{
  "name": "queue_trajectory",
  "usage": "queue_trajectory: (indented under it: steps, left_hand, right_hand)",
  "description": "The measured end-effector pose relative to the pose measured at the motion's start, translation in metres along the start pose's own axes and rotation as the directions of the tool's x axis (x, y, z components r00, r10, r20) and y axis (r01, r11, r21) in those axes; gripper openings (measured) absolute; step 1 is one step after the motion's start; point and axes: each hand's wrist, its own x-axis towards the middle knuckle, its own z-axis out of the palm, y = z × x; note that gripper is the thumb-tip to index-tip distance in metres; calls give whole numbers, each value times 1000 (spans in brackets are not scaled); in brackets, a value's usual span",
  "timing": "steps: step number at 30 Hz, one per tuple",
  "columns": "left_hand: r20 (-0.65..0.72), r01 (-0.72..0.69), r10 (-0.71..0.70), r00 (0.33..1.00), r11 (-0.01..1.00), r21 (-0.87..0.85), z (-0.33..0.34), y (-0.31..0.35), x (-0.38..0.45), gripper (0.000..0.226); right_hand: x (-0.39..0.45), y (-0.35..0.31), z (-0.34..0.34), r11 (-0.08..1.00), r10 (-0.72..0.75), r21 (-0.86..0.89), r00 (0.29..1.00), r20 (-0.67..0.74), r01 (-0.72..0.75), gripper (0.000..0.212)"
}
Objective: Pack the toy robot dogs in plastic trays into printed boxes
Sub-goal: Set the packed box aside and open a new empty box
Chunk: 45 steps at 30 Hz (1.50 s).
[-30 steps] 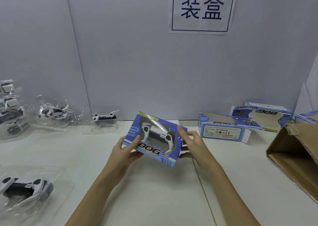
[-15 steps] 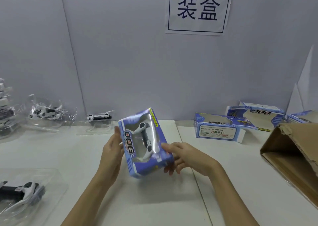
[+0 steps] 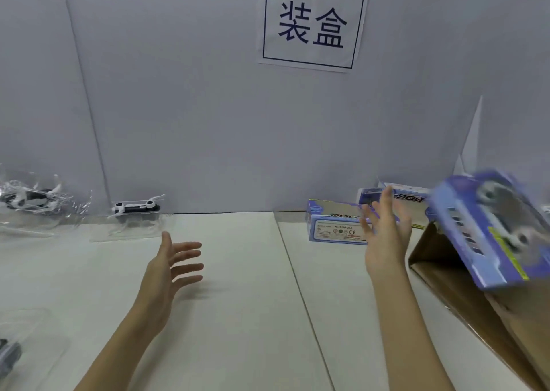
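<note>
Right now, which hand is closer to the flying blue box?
Right. The right hand is open just left of the blurred blue box above the cardboard carton; the left hand is open far across the table.

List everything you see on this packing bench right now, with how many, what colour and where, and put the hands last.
Packed printed box: one, blue-purple, blurred, in the air above the carton, touching neither hand.
Cardboard carton: one, brown, open, right edge of the table.
Empty printed boxes: at least two, blue, at the back right by the wall; more may be hidden.
Toy dog in clear tray: one, black and white, back left by the wall.
Bagged toy dogs: black and white in clear plastic, far left; count unclear.
Tray with toy: one, clear, bottom left corner, mostly cut off.
Paper sign: one, white with dark characters, on the wall.
Table: white.
Left hand: open, fingers spread, empty.
Right hand: open, raised, empty.
</note>
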Motion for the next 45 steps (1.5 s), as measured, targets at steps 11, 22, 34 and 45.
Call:
queue_trajectory:
  steps: [11, 22, 34, 45]
  left_hand:
    - [-19, 4, -2, 1000, 998, 68, -1, -4, 2, 69]
    - [-13, 5, -4, 1000, 995, 98, 2, -6, 3, 68]
    - [-20, 21, -19, 1000, 994, 110, 2, -5, 3, 57]
    - [78, 52, -65, 995, 985, 166, 14, -2, -8, 49]
  right_hand:
    - [22, 100, 13, 187, 39, -869, 880, 473, 458, 72]
    - [55, 134, 14, -154, -14, -872, 881, 473, 465, 55]
    - [-28, 111, 12, 188, -342, -641, 661, 668, 745, 46]
    - [-73, 101, 28, 620, -302, -485, 759, 578, 616, 23]
